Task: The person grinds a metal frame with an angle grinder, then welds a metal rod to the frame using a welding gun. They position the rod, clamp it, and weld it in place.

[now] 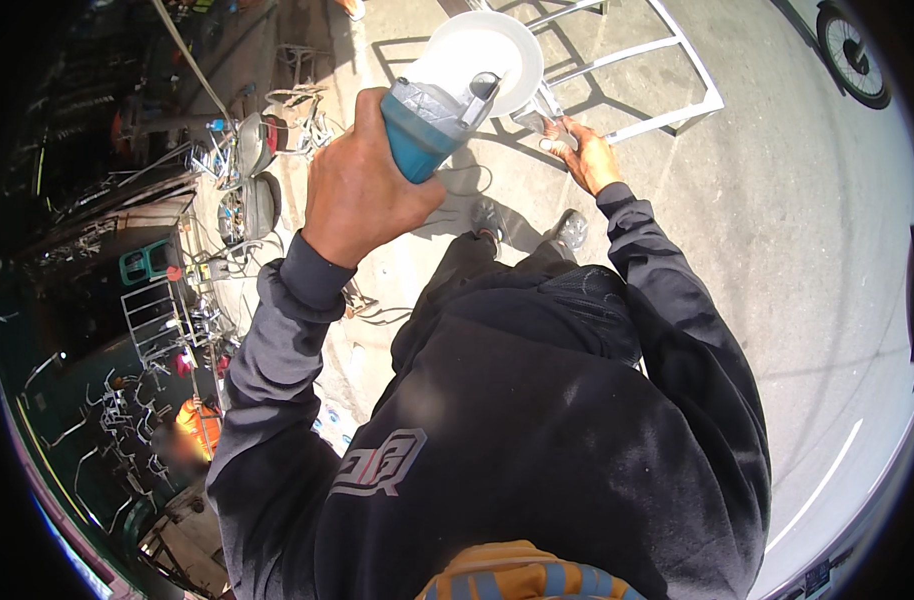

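Left hand (362,195): fingers clenched around teal-and-grey item (422,140), which overlaps the round white container (527,52) in view; contact unclear. Right hand (589,162): fingers gripping silvery piece (540,112) just below the container. Pale metal frame (667,119) beyond, over concrete floor (777,230).

Most of the left hand's (362,190) fingers were hidden behind the teal-and-grey object (417,135) it gripped, which also covered part of the white bowl (522,60) just beyond. What the right hand (583,158) pinched was too small to tell. Past that hand, the pale metal frame (649,128) was cut off by the upper edge. Far to its right, the wheel (851,50) showed without the rest of its vehicle. Well left of and below the left hand, a blur covered part of an orange-clad person (201,424).
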{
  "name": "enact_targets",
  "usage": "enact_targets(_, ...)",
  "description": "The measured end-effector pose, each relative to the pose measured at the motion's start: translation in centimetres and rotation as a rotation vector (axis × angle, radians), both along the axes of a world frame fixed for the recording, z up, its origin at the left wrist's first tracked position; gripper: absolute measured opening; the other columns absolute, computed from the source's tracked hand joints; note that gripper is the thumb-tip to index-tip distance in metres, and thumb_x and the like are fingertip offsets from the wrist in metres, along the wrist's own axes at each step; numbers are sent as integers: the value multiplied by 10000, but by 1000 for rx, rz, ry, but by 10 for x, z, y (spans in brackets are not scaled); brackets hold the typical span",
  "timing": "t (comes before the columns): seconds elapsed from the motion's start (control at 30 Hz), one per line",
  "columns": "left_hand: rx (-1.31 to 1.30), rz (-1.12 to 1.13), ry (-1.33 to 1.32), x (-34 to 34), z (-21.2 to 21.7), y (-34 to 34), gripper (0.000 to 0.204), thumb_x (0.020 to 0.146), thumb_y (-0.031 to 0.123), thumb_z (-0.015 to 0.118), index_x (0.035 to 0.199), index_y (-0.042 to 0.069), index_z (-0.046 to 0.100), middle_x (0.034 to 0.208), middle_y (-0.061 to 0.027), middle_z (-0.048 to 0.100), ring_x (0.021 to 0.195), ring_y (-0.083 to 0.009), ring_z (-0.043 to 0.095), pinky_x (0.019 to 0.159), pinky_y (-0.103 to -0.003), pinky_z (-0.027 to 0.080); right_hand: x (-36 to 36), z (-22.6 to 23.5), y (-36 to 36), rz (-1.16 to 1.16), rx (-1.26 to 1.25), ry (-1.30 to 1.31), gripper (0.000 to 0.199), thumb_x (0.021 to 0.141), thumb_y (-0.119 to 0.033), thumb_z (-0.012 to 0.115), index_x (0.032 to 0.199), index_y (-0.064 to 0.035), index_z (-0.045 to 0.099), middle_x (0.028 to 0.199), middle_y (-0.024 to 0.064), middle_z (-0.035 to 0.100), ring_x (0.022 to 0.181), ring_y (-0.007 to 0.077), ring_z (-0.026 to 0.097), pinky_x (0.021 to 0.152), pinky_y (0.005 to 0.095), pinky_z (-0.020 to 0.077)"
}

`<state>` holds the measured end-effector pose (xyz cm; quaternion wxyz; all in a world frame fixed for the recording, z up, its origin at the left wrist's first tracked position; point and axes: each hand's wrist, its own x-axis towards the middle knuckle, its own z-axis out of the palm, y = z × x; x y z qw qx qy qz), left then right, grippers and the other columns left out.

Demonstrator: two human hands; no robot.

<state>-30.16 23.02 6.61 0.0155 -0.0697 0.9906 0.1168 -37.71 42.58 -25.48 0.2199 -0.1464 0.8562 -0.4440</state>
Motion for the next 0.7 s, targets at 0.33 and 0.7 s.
enact_targets(0.33,109,70,41,6,-12,5,715,654,237,755,1231,-40,436,813,-255,676,716,-432,683,673,-459,545,6,3,-2,-6,-10,37,702,798,-625,693,1323,-169,597,1215,165,663,1212,346,577,1025,576,360)
enact_targets(0.7,104,60,76,14,-18,5,753,654,257,759,1250,-41,409,814,-257,678,713,-440,683,663,-461,553,9,11,0,52,81,170,712,847,-575,688,1334,-63,598,1262,213,642,1042,350,666,942,442,488)
